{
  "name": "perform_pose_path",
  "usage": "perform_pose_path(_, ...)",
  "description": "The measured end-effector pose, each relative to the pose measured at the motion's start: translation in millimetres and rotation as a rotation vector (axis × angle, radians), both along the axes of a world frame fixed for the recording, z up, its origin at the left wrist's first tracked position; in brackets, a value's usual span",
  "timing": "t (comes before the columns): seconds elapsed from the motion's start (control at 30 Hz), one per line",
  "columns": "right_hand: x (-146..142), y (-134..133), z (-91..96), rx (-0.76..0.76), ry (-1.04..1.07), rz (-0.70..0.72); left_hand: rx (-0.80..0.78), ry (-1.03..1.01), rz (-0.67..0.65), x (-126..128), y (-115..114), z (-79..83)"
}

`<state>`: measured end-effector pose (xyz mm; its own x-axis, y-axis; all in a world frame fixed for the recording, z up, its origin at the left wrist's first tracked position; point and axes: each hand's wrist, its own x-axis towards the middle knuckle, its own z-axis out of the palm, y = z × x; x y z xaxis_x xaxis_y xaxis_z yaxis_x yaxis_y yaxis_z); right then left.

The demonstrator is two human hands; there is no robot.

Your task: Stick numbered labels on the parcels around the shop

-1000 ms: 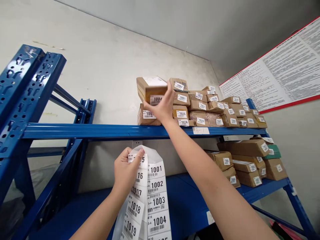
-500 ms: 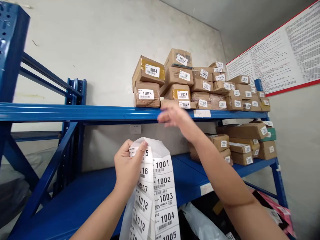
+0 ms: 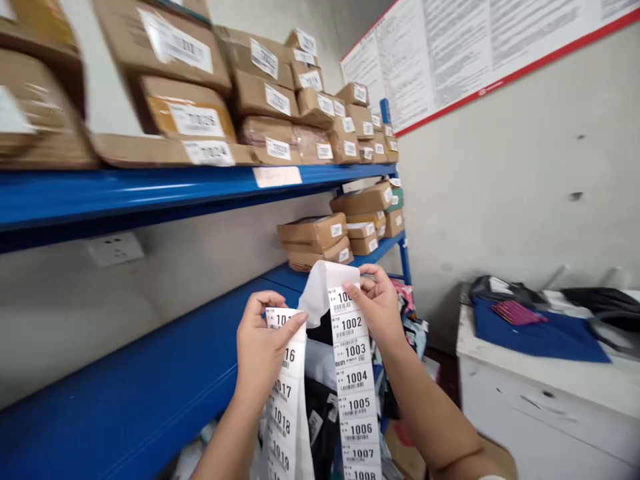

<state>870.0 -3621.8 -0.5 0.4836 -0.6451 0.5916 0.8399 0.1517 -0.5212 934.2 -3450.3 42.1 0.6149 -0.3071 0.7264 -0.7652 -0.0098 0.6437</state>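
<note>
A long strip of numbered barcode labels [image 3: 354, 377] hangs in two lengths from my hands, joined at the top by a loop of blank white backing paper [image 3: 316, 293]. My left hand [image 3: 267, 350] pinches the left length near its top, above labels 1017 to 1019. With thumb and fingers, my right hand [image 3: 377, 303] grips the other length at label 1001, partly covering the number. Labels 1002 to 1008 run down below it. Both hands are in front of the shelving, apart from the boxes.
Labelled cardboard boxes [image 3: 270, 100] are stacked on the upper blue shelf [image 3: 200, 193]. More boxes [image 3: 315, 233] lie on the lower shelf [image 3: 150, 360]. Bagged items lie beneath. At right stands a white cabinet [image 3: 550, 407] with dark and blue bags on top.
My right hand has come down from the upper shelf and taken hold of the label strip. The view has turned right and closer to the shelf, bringing the white cabinet into sight.
</note>
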Motion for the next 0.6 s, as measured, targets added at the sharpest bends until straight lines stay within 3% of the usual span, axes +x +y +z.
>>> perform_pose_path(0.17, -36.8, -85.0, -49.2, -0.040, 0.117, -0.186, 0.114, 0.030, -0.015, -21.8, -75.8, -69.6)
perform_pose_path(0.33, -100.1, -183.8, -114.6, -0.246, 0.396, 0.005, 0.009, 0.062, -0.065, -50.4, -156.5, -144.9)
perform_pose_path(0.43, -130.7, -236.9, -153.2, -0.329, 0.479, -0.135, -0.074, 0.147, -0.048, -70.1, -199.3, -187.7)
perform_pose_path(0.53, -149.1, -279.0, -184.4, -0.352, 0.403, -0.317, -0.054, 0.214, -0.010, -90.5, -228.8, -218.6)
perform_pose_path(0.6, -156.8, -299.7, -201.0, -0.213, 0.338, -0.319, -0.007, 0.266, 0.002, -98.9, -238.3, -229.2)
